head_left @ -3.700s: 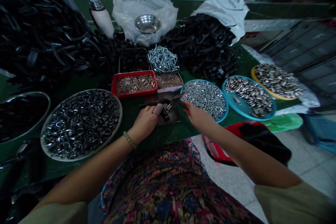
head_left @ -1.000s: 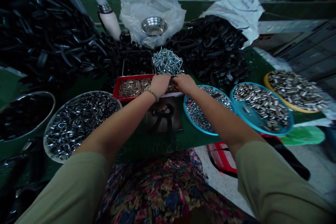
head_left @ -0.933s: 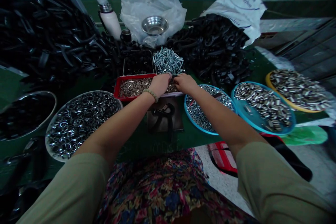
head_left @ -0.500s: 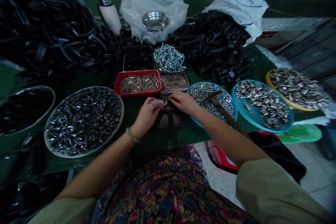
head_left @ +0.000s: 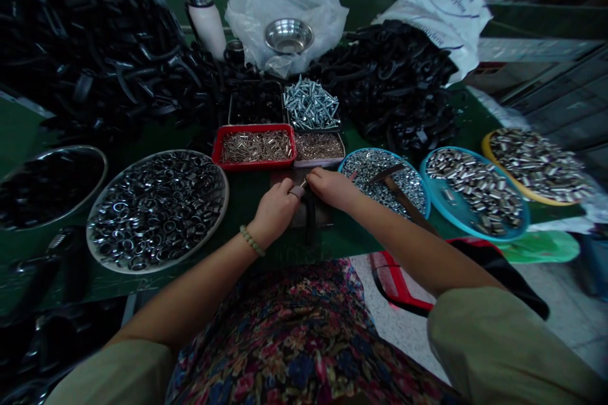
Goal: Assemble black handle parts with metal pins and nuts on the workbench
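Note:
My left hand (head_left: 277, 210), a beaded bracelet at its wrist, is closed in a pinch at the middle of the bench. Facing it, my right hand (head_left: 332, 188) is also closed, its thumb and fingertips pressed together. A small shiny metal piece (head_left: 304, 183) shows between the two sets of fingertips; its exact kind is too small to tell. Below them a black curved part (head_left: 310, 218) lies over a flat metal plate (head_left: 325, 216). My fingers hide the part's upper end.
Beyond the hands stand a red tray (head_left: 218, 147) of small pins, a pale tray (head_left: 342, 153) and a pile of screws (head_left: 311, 104). A hammer (head_left: 401, 195) rests across a blue tray (head_left: 430, 202) at right. A round tray (head_left: 226, 202) of metal rings stands left.
My left hand has rolled over, its back now turned more upward, and moved slightly right. My right hand stays almost in place. The whole view has shifted slightly.

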`<state>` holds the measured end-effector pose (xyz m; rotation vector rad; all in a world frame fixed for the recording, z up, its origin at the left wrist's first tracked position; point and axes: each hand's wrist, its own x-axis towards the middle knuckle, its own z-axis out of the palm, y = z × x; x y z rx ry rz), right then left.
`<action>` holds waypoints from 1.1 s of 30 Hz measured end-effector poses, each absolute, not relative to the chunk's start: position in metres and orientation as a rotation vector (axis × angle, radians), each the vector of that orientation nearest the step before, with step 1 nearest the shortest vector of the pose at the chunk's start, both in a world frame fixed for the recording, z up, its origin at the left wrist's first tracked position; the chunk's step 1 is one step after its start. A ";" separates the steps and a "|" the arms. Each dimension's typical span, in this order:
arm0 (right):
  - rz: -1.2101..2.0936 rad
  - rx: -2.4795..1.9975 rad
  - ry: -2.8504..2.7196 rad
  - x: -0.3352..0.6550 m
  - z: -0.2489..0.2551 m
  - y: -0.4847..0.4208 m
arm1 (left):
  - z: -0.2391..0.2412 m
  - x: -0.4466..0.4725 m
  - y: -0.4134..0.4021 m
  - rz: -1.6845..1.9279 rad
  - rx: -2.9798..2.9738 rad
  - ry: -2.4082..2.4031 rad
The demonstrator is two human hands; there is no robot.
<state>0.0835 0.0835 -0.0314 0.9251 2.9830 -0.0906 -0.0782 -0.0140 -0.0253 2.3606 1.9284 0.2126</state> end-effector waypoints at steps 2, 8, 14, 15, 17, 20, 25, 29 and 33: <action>-0.160 0.942 2.977 0.081 -0.028 0.081 | -0.024 -0.078 -0.015 0.183 2.389 1.900; -0.465 1.442 3.025 0.130 -0.012 0.074 | -0.021 -0.078 -0.017 0.119 2.445 1.871; 0.213 1.879 2.519 0.252 -0.013 0.048 | -0.019 -0.084 -0.027 0.131 2.431 1.812; 0.233 1.875 2.467 0.262 -0.016 0.043 | -0.019 -0.085 -0.029 0.150 2.417 1.801; 0.232 1.903 2.457 0.265 -0.019 0.035 | -0.021 -0.087 -0.032 0.183 2.382 1.789; 0.044 1.992 2.611 0.236 -0.015 0.024 | -0.023 -0.087 -0.033 0.193 2.343 1.781; -0.666 1.786 2.887 0.163 0.006 0.006 | -0.023 -0.087 -0.031 0.193 2.304 1.798; -0.831 1.765 2.962 0.132 0.013 0.007 | -0.023 -0.087 -0.030 0.198 2.319 1.767; -0.900 1.634 2.858 0.124 0.012 0.013 | -0.022 -0.087 -0.031 0.197 2.298 1.765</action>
